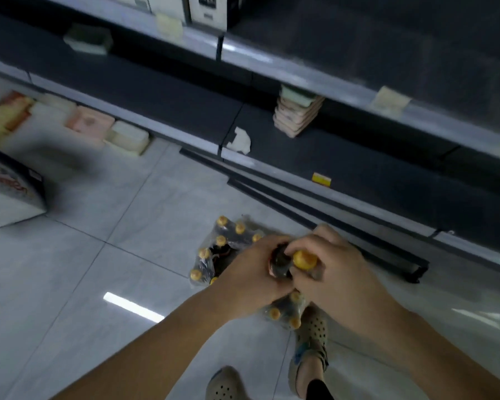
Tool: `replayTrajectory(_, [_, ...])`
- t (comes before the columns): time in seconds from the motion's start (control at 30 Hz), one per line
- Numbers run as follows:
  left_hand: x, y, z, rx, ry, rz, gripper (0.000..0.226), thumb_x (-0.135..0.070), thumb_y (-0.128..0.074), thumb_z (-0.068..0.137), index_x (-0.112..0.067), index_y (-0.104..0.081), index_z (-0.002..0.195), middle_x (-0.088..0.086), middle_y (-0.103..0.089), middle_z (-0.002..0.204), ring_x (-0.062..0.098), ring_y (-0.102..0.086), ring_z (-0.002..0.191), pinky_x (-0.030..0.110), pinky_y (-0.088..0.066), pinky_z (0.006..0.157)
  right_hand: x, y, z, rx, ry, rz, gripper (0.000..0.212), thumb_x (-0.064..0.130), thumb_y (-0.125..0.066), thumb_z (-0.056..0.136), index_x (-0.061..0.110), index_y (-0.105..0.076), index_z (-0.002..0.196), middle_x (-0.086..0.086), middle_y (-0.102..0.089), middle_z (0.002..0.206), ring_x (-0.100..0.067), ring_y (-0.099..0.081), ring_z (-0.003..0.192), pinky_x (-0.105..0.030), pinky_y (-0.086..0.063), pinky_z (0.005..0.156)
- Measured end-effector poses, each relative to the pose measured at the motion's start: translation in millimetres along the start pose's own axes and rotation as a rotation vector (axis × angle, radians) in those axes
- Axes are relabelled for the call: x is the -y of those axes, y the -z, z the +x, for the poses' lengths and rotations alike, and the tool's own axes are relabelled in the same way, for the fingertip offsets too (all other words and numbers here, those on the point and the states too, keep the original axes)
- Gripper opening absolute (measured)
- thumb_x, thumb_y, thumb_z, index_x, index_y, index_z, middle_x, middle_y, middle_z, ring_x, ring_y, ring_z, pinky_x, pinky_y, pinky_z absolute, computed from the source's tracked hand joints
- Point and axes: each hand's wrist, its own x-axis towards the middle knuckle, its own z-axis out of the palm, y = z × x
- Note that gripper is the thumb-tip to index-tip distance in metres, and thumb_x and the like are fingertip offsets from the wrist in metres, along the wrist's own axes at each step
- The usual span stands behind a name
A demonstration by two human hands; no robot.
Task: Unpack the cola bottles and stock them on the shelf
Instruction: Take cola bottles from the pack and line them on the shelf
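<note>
A shrink-wrapped pack of cola bottles with yellow caps stands on the tiled floor in front of the shelf. Above the pack, both my hands hold one dark cola bottle with a yellow cap. My left hand grips its body. My right hand curls round its neck by the cap. Some of the pack's bottles are hidden under my hands. The dark lower shelf runs diagonally behind the pack.
A stack of flat packets and a crumpled white paper lie on the lower shelf. Boxes and a carton sit on the floor at left. My sandalled feet stand right beside the pack.
</note>
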Motion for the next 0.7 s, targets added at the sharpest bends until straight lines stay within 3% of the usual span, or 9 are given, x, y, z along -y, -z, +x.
replayTrajectory(0.13, [-101,26,-44,-0.038,-0.063,-0.199,0.061,-0.023,-0.086,0.077,-0.042,-0.058,0.127,-0.014,-0.070,0.123,0.006,-0.066,0.117,0.037,-0.054,0.102,96,108,-24,-0.101,0.001,0.086,0.036,0.025,-0.078,0.078,0.046,-0.060,0.102,0.026,-0.057,0.110,0.005,-0.059,0.108,-0.007,-0.045,0.087])
replayTrajectory(0.27, [-203,52,-90,-0.094,-0.106,-0.346,0.061,-0.003,-0.087,0.076,-0.034,-0.061,0.122,-0.020,-0.074,0.111,-0.002,-0.070,0.103,0.016,-0.054,0.087,182,205,-54,-0.262,0.009,0.221,0.051,0.020,-0.085,0.077,0.055,-0.063,0.106,0.027,-0.068,0.111,0.005,-0.063,0.111,-0.014,-0.048,0.089])
replayTrajectory(0.37, [-270,73,-123,-0.107,-0.136,-0.376,0.066,-0.003,-0.089,0.072,-0.040,-0.062,0.120,-0.020,-0.075,0.112,0.002,-0.072,0.104,0.021,-0.057,0.087,236,270,-79,-0.368,0.037,0.426,0.055,0.005,-0.085,0.077,0.051,-0.069,0.103,0.016,-0.077,0.104,-0.002,-0.073,0.102,-0.022,-0.059,0.085])
replayTrajectory(0.43, [-312,86,-145,-0.114,-0.152,-0.366,0.067,-0.007,-0.092,0.070,-0.039,-0.063,0.121,-0.019,-0.076,0.111,0.002,-0.072,0.101,0.020,-0.057,0.083,268,310,-92,-0.421,0.086,0.502,0.049,0.002,-0.084,0.077,0.043,-0.072,0.102,0.010,-0.078,0.101,-0.008,-0.076,0.097,-0.017,-0.060,0.081])
replayTrajectory(0.6, [-420,113,-188,-0.126,-0.273,-0.294,0.060,-0.012,-0.093,0.069,-0.037,-0.063,0.115,-0.025,-0.075,0.102,-0.007,-0.071,0.093,0.008,-0.053,0.075,339,404,-117,-0.533,0.195,0.513,0.045,0.008,-0.080,0.083,0.037,-0.067,0.114,0.007,-0.077,0.105,-0.010,-0.076,0.099,-0.018,-0.059,0.087])
replayTrajectory(0.7, [-484,127,-209,-0.126,-0.365,-0.250,0.052,-0.020,-0.090,0.074,-0.041,-0.063,0.112,-0.027,-0.074,0.102,-0.009,-0.069,0.094,0.009,-0.053,0.077,374,458,-133,-0.575,0.277,0.508,0.041,0.012,-0.077,0.088,0.035,-0.064,0.119,0.008,-0.077,0.106,-0.009,-0.075,0.099,-0.020,-0.059,0.086])
